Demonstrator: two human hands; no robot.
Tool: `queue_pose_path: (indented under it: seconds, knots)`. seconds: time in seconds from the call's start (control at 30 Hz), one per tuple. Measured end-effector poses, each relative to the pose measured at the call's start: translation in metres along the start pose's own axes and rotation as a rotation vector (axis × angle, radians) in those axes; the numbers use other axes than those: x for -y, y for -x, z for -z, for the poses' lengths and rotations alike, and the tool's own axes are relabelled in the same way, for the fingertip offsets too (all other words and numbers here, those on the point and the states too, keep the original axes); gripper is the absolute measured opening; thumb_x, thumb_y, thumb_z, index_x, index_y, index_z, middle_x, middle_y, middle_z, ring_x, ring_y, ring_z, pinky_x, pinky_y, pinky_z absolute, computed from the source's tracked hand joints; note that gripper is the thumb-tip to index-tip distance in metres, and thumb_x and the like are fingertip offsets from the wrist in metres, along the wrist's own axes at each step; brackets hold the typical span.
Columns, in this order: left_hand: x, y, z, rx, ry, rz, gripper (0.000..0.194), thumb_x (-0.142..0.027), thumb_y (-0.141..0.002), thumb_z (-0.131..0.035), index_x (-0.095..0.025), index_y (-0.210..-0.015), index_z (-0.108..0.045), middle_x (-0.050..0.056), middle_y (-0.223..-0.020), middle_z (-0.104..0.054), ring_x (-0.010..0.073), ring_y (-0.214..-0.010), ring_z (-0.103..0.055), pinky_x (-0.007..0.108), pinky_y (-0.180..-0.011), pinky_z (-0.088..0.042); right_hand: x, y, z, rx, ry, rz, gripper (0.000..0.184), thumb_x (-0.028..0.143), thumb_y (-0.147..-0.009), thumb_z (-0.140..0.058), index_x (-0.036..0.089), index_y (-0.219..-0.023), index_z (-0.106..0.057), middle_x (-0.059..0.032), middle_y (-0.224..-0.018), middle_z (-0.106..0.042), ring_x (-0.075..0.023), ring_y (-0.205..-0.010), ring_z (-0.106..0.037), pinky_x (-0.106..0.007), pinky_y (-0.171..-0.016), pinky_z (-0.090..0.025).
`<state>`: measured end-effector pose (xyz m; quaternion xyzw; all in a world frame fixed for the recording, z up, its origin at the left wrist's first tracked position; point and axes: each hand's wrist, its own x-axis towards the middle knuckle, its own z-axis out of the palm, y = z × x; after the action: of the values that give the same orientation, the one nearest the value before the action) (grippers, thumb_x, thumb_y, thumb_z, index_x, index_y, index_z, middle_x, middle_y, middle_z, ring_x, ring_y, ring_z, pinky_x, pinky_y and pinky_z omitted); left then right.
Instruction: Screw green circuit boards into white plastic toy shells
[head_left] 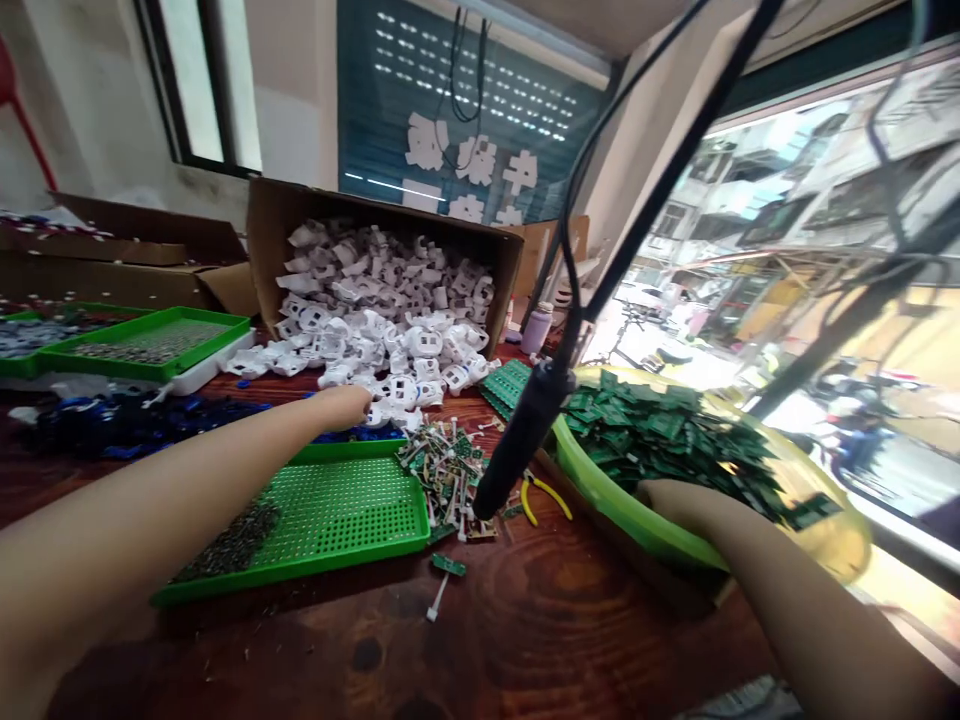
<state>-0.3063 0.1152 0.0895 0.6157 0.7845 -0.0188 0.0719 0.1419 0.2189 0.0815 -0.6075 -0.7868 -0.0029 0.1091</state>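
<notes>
My left hand [349,405] reaches across the green tray to the near edge of the pile of white plastic housings [427,345]. Its fingers are hidden behind the back of the hand, so whether it grips a housing does not show. Over on the right, my right hand [667,497] dips past the rim of a yellow-green basin [600,492] into a heap of green circuit boards [660,425]. The fingers of that hand are out of sight too. Between the two hands hangs a black electric screwdriver [517,440], tip down, touched by neither.
A green perforated tray [352,500] holds small screws [236,540] at its left. Beside it lie boards with white-plugged leads [450,470] and yellow-handled pliers [544,500]. One wired board [448,565] lies in front. Behind stands a cardboard box [262,255]; blue parts [127,420] lie left.
</notes>
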Motion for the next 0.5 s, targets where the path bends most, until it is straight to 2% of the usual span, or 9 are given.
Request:
queue_pose_path:
  seconds: [0.07, 0.17, 0.27, 0.33, 0.43, 0.5]
  knots:
    - [-0.001, 0.004, 0.008, -0.067, 0.029, -0.012, 0.025, -0.031, -0.086, -0.055, -0.015, -0.106, -0.058, 0.007, -0.107, -0.061, 0.0207, -0.092, -0.060, 0.041, -0.079, -0.051, -0.009, -0.010, 0.008, 0.146, 0.002, -0.082, 0.022, 0.032, -0.088, -0.051, 0.015, -0.100, -0.058, -0.0047, -0.098, -0.061, -0.0128, -0.082, -0.059, -0.030, -0.073, -0.052]
    - [-0.004, 0.014, 0.022, -0.216, 0.092, -0.032, 0.026, -0.033, -0.087, -0.054, -0.013, -0.102, -0.059, 0.006, -0.103, -0.062, 0.0223, -0.093, -0.060, 0.041, -0.080, -0.050, -0.016, -0.018, 0.020, 0.169, -0.041, -0.188, 0.023, 0.032, -0.088, -0.051, 0.015, -0.103, -0.057, -0.0060, -0.103, -0.060, -0.0145, -0.088, -0.059, -0.034, -0.078, -0.051]
    - [-0.012, 0.036, 0.038, -0.372, 0.179, -0.044, 0.030, -0.037, -0.088, -0.050, -0.012, -0.104, -0.057, 0.006, -0.101, -0.062, 0.0218, -0.089, -0.061, 0.040, -0.078, -0.050, -0.016, -0.018, 0.030, 0.068, -0.142, -0.231, 0.025, 0.032, -0.088, -0.051, 0.016, -0.106, -0.057, -0.0068, -0.109, -0.058, -0.0163, -0.094, -0.058, -0.036, -0.082, -0.050]
    - [-0.017, 0.058, 0.048, -0.446, 0.237, -0.022, 0.033, -0.036, -0.090, -0.045, -0.012, -0.109, -0.054, 0.005, -0.093, -0.064, 0.0176, -0.079, -0.061, 0.033, -0.072, -0.049, -0.015, -0.015, 0.037, -0.020, -0.242, -0.214, 0.026, 0.032, -0.088, -0.051, 0.016, -0.107, -0.056, -0.0067, -0.109, -0.058, -0.0167, -0.094, -0.058, -0.037, -0.082, -0.050]
    - [-0.020, 0.099, 0.059, -0.512, 0.315, 0.057, 0.041, -0.038, -0.088, -0.039, -0.014, -0.120, -0.047, -0.005, -0.070, -0.062, 0.0100, -0.057, -0.055, 0.021, -0.056, -0.041, -0.011, -0.007, 0.051, -0.188, -0.416, -0.145, 0.028, 0.034, -0.087, -0.052, 0.015, -0.108, -0.056, -0.0058, -0.104, -0.060, -0.0159, -0.089, -0.059, -0.036, -0.079, -0.051]
    - [-0.016, 0.130, 0.059, -0.549, 0.358, 0.133, 0.044, -0.044, -0.083, -0.041, -0.018, -0.117, -0.050, -0.007, -0.064, -0.063, 0.0099, -0.053, -0.055, 0.019, -0.052, -0.039, -0.006, 0.004, 0.060, -0.337, -0.529, -0.093, 0.030, 0.034, -0.088, -0.051, 0.014, -0.110, -0.054, -0.0055, -0.099, -0.060, -0.0155, -0.085, -0.060, -0.035, -0.076, -0.051]
